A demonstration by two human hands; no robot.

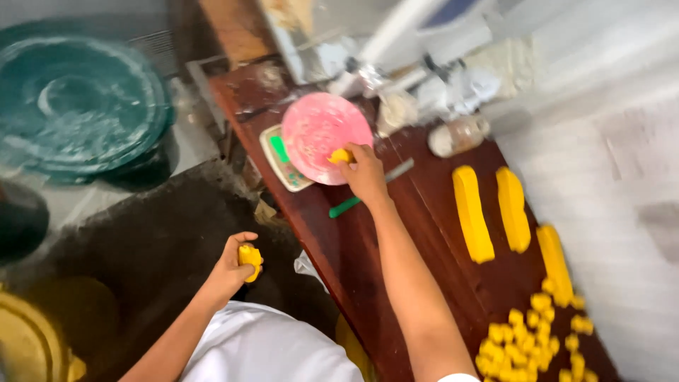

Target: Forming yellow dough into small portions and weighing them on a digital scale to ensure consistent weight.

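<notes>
My right hand [366,172] reaches out over the dark wooden table [339,247] and pinches a small yellow dough piece [341,155] on a pink plate [318,131]. The plate rests on a small kitchen scale [278,161]. My left hand [233,265] hangs off the table's left side, closed around a yellow lump of dough [250,260]. Long yellow dough logs [472,212] lie on the table to the right, and a heap of small cut yellow pieces [527,339] sits near the front right.
A green-handled knife [368,189] lies just behind my right wrist. A plastic jar [458,134] and crumpled bags [453,88] crowd the table's far end. A big dark green basin [78,106] stands on the floor at left, and a yellow tub [28,343] at lower left.
</notes>
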